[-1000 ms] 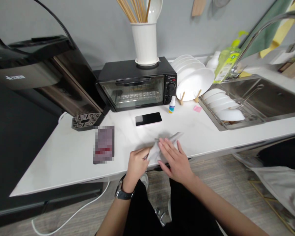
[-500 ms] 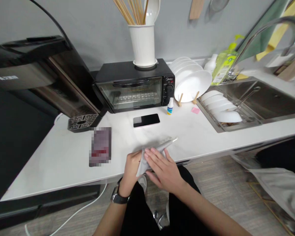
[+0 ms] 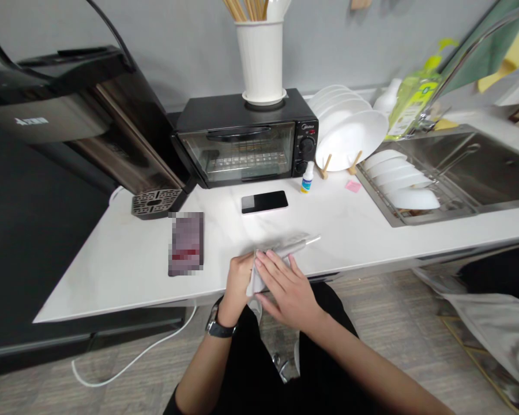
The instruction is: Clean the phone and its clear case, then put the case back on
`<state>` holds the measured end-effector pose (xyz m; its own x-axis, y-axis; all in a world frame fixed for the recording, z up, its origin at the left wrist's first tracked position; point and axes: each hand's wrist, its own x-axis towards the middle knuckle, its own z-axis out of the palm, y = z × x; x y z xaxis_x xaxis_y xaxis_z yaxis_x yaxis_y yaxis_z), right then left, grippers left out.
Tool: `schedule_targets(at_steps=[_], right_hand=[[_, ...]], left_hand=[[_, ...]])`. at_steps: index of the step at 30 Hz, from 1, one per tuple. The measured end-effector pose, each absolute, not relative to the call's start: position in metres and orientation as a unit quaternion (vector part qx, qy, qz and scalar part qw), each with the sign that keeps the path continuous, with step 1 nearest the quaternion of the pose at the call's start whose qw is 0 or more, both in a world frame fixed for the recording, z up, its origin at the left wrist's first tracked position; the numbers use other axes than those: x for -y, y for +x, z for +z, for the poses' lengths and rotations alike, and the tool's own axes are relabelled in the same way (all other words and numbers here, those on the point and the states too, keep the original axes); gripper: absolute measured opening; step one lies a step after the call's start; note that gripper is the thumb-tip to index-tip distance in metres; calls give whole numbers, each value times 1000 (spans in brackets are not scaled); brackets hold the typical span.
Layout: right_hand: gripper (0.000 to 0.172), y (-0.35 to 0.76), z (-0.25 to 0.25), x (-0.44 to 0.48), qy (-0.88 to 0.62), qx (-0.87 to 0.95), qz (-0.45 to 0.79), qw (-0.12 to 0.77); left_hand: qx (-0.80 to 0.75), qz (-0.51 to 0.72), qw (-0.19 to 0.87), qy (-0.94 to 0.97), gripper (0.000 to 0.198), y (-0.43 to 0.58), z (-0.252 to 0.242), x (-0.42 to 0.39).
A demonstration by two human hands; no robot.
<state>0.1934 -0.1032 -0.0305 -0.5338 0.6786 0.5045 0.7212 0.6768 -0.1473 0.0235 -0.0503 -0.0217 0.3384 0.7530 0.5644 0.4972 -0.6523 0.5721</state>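
Note:
A light grey cloth (image 3: 256, 282) is between my two hands just above the counter's front edge. From its far end, a thin, pale, see-through rod-like tip (image 3: 313, 238) points to the right; the rest of that object is covered. My left hand (image 3: 239, 279), with a dark watch on the wrist, is closed around the cloth's left side, its fingers mostly hidden. My right hand (image 3: 288, 291) presses down over the cloth, fingers held together and thumb toward me. A small spray bottle (image 3: 307, 177) and a black-screened phone (image 3: 264, 202) are on the counter beyond.
On the left are a dark drinks machine (image 3: 155, 200) and a blurred-out purple item (image 3: 187, 245). Behind the phone stands a toaster oven (image 3: 246, 153) bearing a white utensil pot (image 3: 262, 63). White plates (image 3: 354, 138), a pink slip (image 3: 353, 185) and a sink (image 3: 493, 167) lie to the right.
The view has shifted, so the counter and its objects appear farther right and higher. Both hands stay on the cloth, with the right hand still pressed over it.

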Motion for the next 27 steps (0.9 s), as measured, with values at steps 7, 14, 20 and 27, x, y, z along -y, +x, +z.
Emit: schedule_targets(at_steps=[7, 14, 20, 27], right_hand=[[71, 257, -23, 73, -518, 796, -42, 310], [74, 213, -29, 93, -464, 834, -29, 298], [72, 214, -29, 95, -412, 867, -35, 278], [72, 253, -22, 73, -539, 776, -29, 327]], left_hand=[[-412, 421, 162, 791, 21, 31, -23, 51], [-417, 419, 151, 792, 23, 30, -23, 51], [-410, 410, 148, 801, 32, 27, -22, 52], [-411, 432, 173, 784, 19, 34, -21, 52]])
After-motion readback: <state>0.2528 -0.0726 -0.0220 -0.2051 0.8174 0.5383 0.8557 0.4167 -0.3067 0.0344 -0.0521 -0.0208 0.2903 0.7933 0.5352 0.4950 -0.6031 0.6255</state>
